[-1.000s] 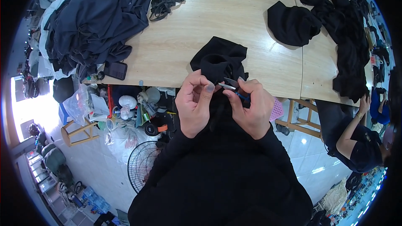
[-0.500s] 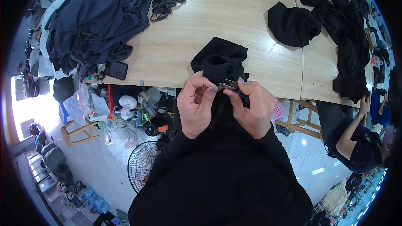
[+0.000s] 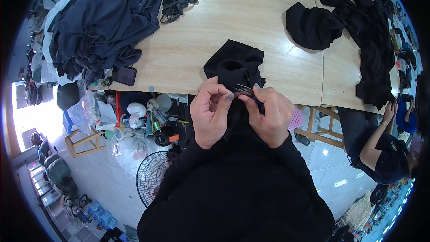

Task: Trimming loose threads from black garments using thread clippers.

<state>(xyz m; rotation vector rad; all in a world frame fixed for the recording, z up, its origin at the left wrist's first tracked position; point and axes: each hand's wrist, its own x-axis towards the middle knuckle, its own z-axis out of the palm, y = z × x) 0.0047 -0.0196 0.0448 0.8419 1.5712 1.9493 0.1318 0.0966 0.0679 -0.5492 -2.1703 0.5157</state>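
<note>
A piece of black fabric (image 3: 235, 58) lies bunched at the table's near edge and hangs over it toward me. My left hand (image 3: 209, 113) is closed in a pinch on this fabric, thumb and forefinger together at its edge. Between the fingers of my right hand (image 3: 270, 113) are thread snips (image 3: 244, 90) with metal blades and a bit of blue. Their blades point left, at the cloth beside my left fingertips. My right palm and fingers cover most of the snips' handle.
Dark garments (image 3: 103, 27) are heaped at the left beside a phone (image 3: 124, 75). Black straps (image 3: 181, 0) lie behind. Another black piece (image 3: 313, 26) and a long black fabric pile (image 3: 374, 58) lie right, near a seated person (image 3: 380, 152). A fan (image 3: 154, 177) stands below left.
The snips' blades have shifted slightly at the cloth. Both my hands stay almost in place. At the right, the seated person's hands have moved a little by the black pile.
</note>
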